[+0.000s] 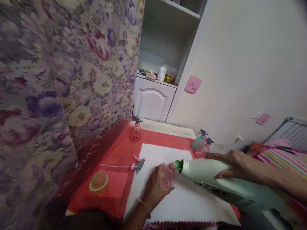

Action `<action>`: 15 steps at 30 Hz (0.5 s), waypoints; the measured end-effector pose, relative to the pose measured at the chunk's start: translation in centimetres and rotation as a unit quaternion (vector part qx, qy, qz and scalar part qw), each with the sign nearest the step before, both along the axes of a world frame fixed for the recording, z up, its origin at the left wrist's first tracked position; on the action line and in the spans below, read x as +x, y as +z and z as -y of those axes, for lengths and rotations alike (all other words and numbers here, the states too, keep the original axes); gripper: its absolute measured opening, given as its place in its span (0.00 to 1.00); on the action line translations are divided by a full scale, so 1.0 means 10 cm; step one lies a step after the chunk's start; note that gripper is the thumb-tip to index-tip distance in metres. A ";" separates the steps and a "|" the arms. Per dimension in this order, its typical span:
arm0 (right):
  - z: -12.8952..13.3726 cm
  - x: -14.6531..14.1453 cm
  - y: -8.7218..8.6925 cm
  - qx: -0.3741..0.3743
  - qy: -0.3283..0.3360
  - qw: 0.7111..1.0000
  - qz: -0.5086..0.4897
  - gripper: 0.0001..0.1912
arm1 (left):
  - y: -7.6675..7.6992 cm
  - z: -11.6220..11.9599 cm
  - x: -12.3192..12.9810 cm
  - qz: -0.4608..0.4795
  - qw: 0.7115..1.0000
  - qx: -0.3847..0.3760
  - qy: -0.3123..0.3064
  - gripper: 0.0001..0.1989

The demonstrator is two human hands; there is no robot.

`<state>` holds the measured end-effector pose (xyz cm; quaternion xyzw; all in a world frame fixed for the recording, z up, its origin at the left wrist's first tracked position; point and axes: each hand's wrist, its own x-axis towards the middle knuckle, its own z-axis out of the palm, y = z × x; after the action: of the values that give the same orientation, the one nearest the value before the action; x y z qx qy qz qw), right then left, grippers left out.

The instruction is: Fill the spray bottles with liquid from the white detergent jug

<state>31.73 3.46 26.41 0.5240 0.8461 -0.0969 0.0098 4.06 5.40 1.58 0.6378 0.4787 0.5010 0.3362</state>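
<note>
And here's your left hand (157, 188), fingers wrapped around the bottle (168, 176), small and pink, over the white cloth (189, 203)! Your right hand (236, 166) clasps the jug (208, 171) from above, tipped on its side, its green spout (177, 165) right at the bottle's neck. The jug carries a dark label (224, 194), too blurred to read. Left of the bottle lies a spray head (138, 165) with its tube. Up on the wall, a pink note (192, 84) shows two handwritten lines of figures, perhaps "193" on top; a second note (263, 119), farther right, is illegible.
</note>
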 end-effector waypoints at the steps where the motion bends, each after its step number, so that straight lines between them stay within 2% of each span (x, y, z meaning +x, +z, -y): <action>1: -0.01 0.00 0.01 0.006 0.006 1.000 0.016 0.29 | -0.01 0.00 0.00 0.002 1.000 0.002 0.000 0.42; 9: -0.05 -0.02 0.09 0.026 0.050 0.997 0.050 0.34 | -0.08 -0.03 0.01 -0.041 0.999 -0.006 -0.011 0.46; 15: -0.03 -0.10 0.15 0.023 0.038 0.995 0.092 0.34 | -0.07 -0.03 0.00 -0.046 0.999 -0.008 -0.013 0.45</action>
<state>30.77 3.73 27.94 0.4978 0.8632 -0.0282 0.0793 4.09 5.70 0.87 0.6638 0.4890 0.4630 0.3254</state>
